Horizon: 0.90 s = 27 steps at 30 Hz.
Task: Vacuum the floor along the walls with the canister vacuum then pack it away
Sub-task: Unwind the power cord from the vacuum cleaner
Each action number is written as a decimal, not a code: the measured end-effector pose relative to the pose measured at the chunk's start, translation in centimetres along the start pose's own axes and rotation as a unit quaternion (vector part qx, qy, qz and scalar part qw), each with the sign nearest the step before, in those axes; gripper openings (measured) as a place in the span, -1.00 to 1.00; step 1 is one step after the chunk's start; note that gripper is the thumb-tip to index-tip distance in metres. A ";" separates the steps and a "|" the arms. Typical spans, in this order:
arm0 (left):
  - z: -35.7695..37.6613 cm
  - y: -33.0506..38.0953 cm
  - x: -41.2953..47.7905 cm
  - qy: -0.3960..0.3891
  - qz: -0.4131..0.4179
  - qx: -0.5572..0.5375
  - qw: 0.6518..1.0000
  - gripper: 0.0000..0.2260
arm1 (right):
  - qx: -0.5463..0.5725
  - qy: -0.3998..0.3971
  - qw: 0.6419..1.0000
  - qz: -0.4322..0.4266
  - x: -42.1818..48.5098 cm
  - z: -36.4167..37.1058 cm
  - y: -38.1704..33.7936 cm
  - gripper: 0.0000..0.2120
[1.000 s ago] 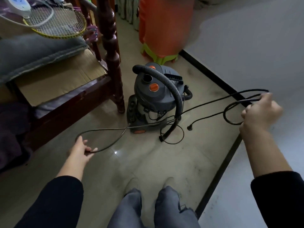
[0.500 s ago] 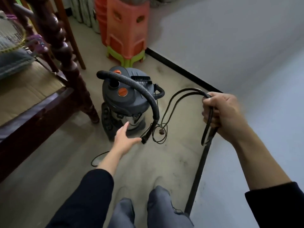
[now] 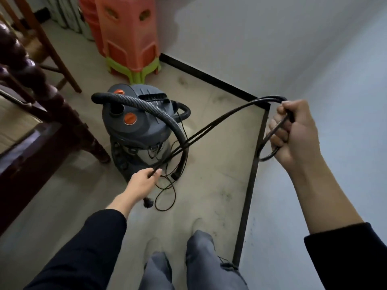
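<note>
The grey canister vacuum (image 3: 138, 130) with orange knobs stands on the tiled floor, its ribbed black hose (image 3: 159, 116) arching over the top and down to the floor. The black power cord (image 3: 219, 120) stretches taut in a double strand between my hands. My right hand (image 3: 293, 132) grips several gathered loops of cord near the wall corner. My left hand (image 3: 144, 180) pinches the cord low in front of the vacuum. The plug (image 3: 147, 204) hangs below my left hand, and a loose loop of cord lies on the floor beside it.
Stacked orange and green plastic stools (image 3: 129, 38) stand behind the vacuum against the white wall (image 3: 261, 45). A dark wooden bed frame (image 3: 41, 114) fills the left side. A black skirting strip (image 3: 251, 170) runs along the wall corner at right. My legs are at the bottom.
My left hand has taken hold of the cord in front of the vacuum, and the strand between both hands has pulled taut. The view has moved closer to the vacuum.
</note>
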State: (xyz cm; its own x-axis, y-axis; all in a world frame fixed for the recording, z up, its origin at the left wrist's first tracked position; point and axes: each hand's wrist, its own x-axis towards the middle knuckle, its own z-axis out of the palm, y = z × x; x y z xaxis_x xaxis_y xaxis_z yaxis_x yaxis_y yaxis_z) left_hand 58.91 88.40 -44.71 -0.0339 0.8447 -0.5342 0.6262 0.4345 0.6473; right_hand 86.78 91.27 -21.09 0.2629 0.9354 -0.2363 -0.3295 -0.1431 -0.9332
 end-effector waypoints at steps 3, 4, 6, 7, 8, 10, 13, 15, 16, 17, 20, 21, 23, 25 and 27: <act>-1.8 0.0 -1.2 0.025 -0.028 -0.074 0.997 -0.52 | -0.041 0.086 0.995 -0.003 1.2 -0.1 3.5 -0.77; -2.3 0.5 -1.6 0.024 -0.044 -0.125 0.991 -0.56 | -0.060 0.093 0.994 0.005 1.4 -0.1 5.1 -0.78; -3.2 1.9 -2.8 -0.005 -0.078 -0.240 0.968 -0.64 | -0.117 0.090 0.989 0.026 1.3 0.4 8.6 -0.79; -3.7 2.6 -3.5 -0.029 -0.092 -0.291 0.952 -0.65 | -0.164 0.082 0.982 0.037 1.1 0.6 10.2 -0.80; -4.1 3.2 -4.0 -0.051 -0.102 -0.330 0.937 -0.65 | -0.215 0.072 0.973 0.050 0.9 0.7 11.7 -0.83; -5.7 3.7 -5.4 -0.073 -0.103 -0.381 0.916 -0.65 | -0.297 0.028 0.951 0.085 0.1 1.2 14.3 -0.88; -7.9 3.9 -7.2 -0.090 -0.070 -0.439 0.891 -0.64 | -0.364 -0.068 0.917 0.150 -1.6 2.2 17.0 -0.92; -9.1 4.2 -8.2 -0.095 -0.048 -0.500 0.860 -0.63 | -0.376 -0.149 0.896 0.186 -3.0 3.5 18.3 -0.91; -9.5 4.5 -8.6 -0.097 -0.036 -0.533 0.840 -0.63 | -0.375 -0.189 0.885 0.201 -3.7 4.3 18.9 -0.88; -10.0 4.8 -9.1 -0.102 -0.025 -0.568 0.816 -0.63 | -0.372 -0.228 0.874 0.214 -4.5 5.2 19.6 -0.80; -11.2 5.9 -10.2 -0.116 0.007 -0.658 0.744 -0.62 | -0.404 -0.350 0.809 0.245 -6.6 7.8 21.5 -0.54; -11.6 6.1 -10.3 -0.104 0.015 -0.675 0.730 -0.62 | -0.419 -0.383 0.786 0.246 -7.3 8.5 21.9 -0.61; -12.5 5.9 -10.3 -0.047 0.017 -0.704 0.708 -0.64 | -0.426 -0.402 0.772 0.248 -8.0 9.7 21.9 -0.94; -13.4 4.3 -9.8 0.026 -0.008 -0.725 0.688 -0.69 | -0.412 -0.366 0.797 0.245 -7.6 10.2 20.9 -0.73; -13.6 1.7 -9.5 0.071 -0.053 -0.699 0.709 -0.76 | -0.411 -0.329 0.825 0.205 -6.5 10.4 19.0 -0.59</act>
State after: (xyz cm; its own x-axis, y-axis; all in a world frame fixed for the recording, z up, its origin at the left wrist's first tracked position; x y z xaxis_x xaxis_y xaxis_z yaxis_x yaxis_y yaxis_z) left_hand 49.69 85.41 -31.14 -0.1633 0.7644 -0.6237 -0.7674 0.2990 0.5673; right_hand 69.41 85.83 -34.53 -0.3555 0.6883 -0.6324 0.5290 -0.4096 -0.7432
